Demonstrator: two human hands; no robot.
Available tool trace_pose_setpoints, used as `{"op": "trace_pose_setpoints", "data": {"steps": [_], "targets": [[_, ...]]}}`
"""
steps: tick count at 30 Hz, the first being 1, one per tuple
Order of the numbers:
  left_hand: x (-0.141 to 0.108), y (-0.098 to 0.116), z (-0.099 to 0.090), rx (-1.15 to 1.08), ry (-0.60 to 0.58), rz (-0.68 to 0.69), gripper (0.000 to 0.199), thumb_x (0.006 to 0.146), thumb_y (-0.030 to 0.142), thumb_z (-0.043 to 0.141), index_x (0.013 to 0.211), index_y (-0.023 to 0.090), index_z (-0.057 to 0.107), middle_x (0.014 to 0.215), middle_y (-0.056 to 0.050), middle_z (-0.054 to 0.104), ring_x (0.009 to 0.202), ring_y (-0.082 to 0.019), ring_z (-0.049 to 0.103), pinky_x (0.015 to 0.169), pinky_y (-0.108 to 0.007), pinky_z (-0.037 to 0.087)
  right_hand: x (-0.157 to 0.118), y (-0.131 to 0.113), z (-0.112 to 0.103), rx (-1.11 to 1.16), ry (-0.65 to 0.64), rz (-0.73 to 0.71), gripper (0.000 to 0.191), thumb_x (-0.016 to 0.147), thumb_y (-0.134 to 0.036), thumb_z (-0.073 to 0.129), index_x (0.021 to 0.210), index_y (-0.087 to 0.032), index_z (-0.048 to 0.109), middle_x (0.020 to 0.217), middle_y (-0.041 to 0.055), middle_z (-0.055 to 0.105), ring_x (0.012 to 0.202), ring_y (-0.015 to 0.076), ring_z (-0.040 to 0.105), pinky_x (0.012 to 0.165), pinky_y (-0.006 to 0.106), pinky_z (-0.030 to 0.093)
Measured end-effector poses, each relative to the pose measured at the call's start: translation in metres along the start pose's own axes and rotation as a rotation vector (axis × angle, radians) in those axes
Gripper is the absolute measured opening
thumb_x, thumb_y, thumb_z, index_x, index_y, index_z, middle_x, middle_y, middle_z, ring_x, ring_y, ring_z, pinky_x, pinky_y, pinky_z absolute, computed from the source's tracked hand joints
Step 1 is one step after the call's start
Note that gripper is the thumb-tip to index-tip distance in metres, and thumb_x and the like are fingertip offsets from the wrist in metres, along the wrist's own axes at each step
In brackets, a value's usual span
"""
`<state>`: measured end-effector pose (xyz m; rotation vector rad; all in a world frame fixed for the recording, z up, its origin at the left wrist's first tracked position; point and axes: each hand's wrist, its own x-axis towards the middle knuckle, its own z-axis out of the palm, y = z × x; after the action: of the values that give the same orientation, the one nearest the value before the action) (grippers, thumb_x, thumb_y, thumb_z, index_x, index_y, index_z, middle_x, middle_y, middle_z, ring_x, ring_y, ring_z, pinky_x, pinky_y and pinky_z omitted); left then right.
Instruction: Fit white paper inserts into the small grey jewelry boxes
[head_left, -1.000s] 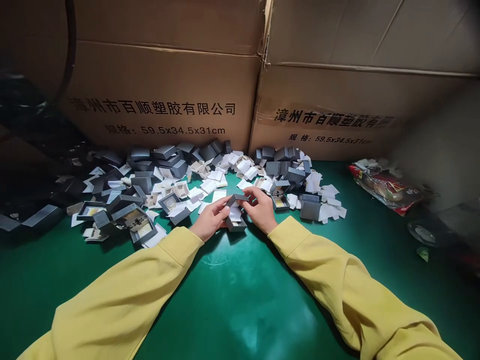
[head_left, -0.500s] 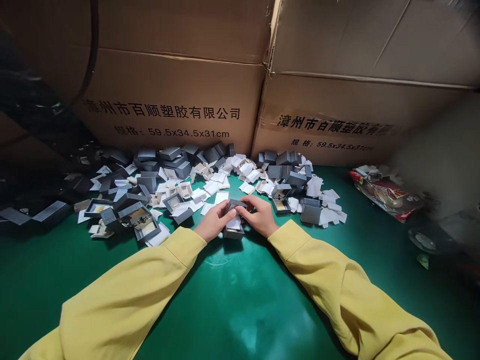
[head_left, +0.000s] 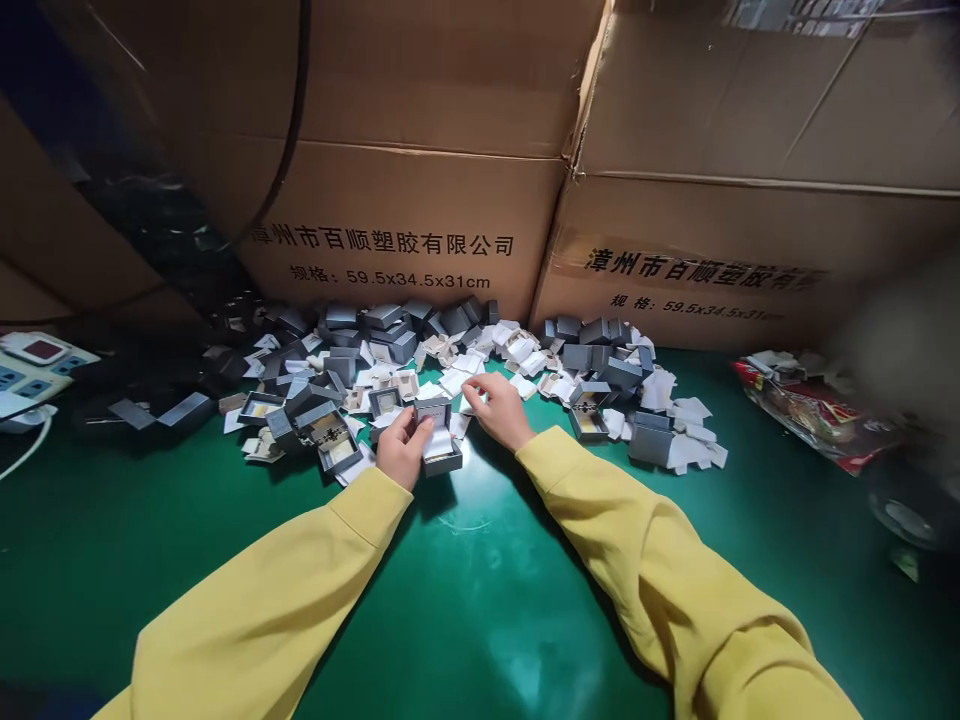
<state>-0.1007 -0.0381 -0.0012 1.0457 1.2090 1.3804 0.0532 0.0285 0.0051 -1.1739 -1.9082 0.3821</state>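
Note:
My left hand [head_left: 402, 450] grips a small dark grey hinged box [head_left: 442, 463], its thumb across the raised lid. The box stands open toward me, with white lining or card inside. To its right, apart from it, is my right hand [head_left: 498, 410], fingers bent and thumb slightly off the forefinger. No object shows in that hand. White folded card pieces [head_left: 457, 380] lie just behind both hands. An open box with a dark patterned insert [head_left: 330, 440] lies to the left of my left hand, among other grey boxes.
Grey boxes [head_left: 600, 365] and white cards are heaped along the back of the green table [head_left: 480, 600]. Large cardboard cartons [head_left: 420, 220] stand behind. A red printed bag [head_left: 817, 410] lies at the right, a power strip [head_left: 41, 365] at the far left.
My right hand has come off the box and moved apart to its right. My left hand keeps hold of the box, whose lid now stands wider open. The view has swung left.

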Motion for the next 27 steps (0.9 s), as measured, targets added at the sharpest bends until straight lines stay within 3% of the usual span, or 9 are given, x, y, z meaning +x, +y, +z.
{"op": "trace_pose_setpoints", "data": {"steps": [4,7,11,16,18,22,27], "targets": [[-0.003,-0.001,0.000,0.017,0.047,0.045,0.037,0.068,0.040,0.063,0.093,0.014,0.058,0.082,-0.006,0.067,0.064,-0.019,0.064,0.062,-0.031,0.052,0.042,-0.014,0.037,-0.061,-0.209,0.107,0.036,0.087,-0.042,0.040,0.074,-0.020,0.065,0.075,0.0018,0.066,0.070,0.0134,0.055,0.065,0.023,0.038],[-0.003,-0.001,0.002,0.020,0.022,0.041,0.033,0.069,0.040,0.062,0.089,0.014,0.058,0.076,-0.004,0.066,0.061,-0.018,0.063,0.059,-0.029,0.051,0.058,-0.020,0.059,-0.204,-0.310,0.153,0.034,0.080,-0.046,0.050,0.071,-0.018,0.067,0.076,0.0062,0.065,0.080,0.0186,0.056,0.066,0.025,0.037],[-0.004,0.001,0.003,-0.020,-0.032,0.010,0.035,0.069,0.041,0.061,0.091,0.014,0.058,0.077,-0.005,0.067,0.063,-0.019,0.064,0.058,-0.029,0.051,0.064,-0.023,0.066,-0.221,-0.268,0.108,0.017,0.073,-0.032,0.058,0.073,-0.018,0.067,0.087,0.0069,0.063,0.089,0.0205,0.053,0.073,0.028,0.040],[-0.008,0.009,0.005,-0.092,-0.092,-0.060,0.040,0.070,0.042,0.061,0.095,0.012,0.058,0.088,-0.009,0.068,0.071,-0.022,0.065,0.058,-0.030,0.050,0.052,-0.012,0.031,-0.011,0.122,0.024,0.015,0.081,-0.025,0.049,0.082,-0.016,0.061,0.091,0.0060,0.061,0.079,0.0144,0.055,0.077,0.027,0.044],[-0.008,0.010,0.006,-0.091,-0.105,-0.061,0.042,0.069,0.043,0.061,0.097,0.011,0.059,0.089,-0.010,0.068,0.075,-0.023,0.065,0.059,-0.029,0.050,0.031,-0.001,0.008,0.028,0.192,-0.049,0.015,0.083,-0.025,0.046,0.086,-0.017,0.059,0.100,0.0077,0.060,0.082,0.0148,0.056,0.077,0.028,0.046],[-0.005,0.009,0.006,-0.112,-0.106,-0.054,0.045,0.068,0.043,0.062,0.100,0.011,0.057,0.089,-0.010,0.068,0.075,-0.023,0.065,0.059,-0.030,0.050,-0.031,0.023,-0.037,0.024,0.029,-0.150,0.011,0.083,-0.022,0.046,0.086,-0.021,0.057,0.109,0.0081,0.059,0.092,0.0161,0.058,0.073,0.028,0.050],[-0.007,0.010,0.010,-0.131,-0.154,-0.120,0.042,0.067,0.042,0.063,0.096,0.012,0.058,0.085,-0.010,0.068,0.074,-0.023,0.065,0.059,-0.031,0.050,-0.091,0.035,-0.080,-0.056,-0.096,-0.142,0.017,0.081,-0.013,0.043,0.087,-0.022,0.056,0.109,0.0075,0.059,0.101,0.0179,0.056,0.085,0.033,0.047]]}}
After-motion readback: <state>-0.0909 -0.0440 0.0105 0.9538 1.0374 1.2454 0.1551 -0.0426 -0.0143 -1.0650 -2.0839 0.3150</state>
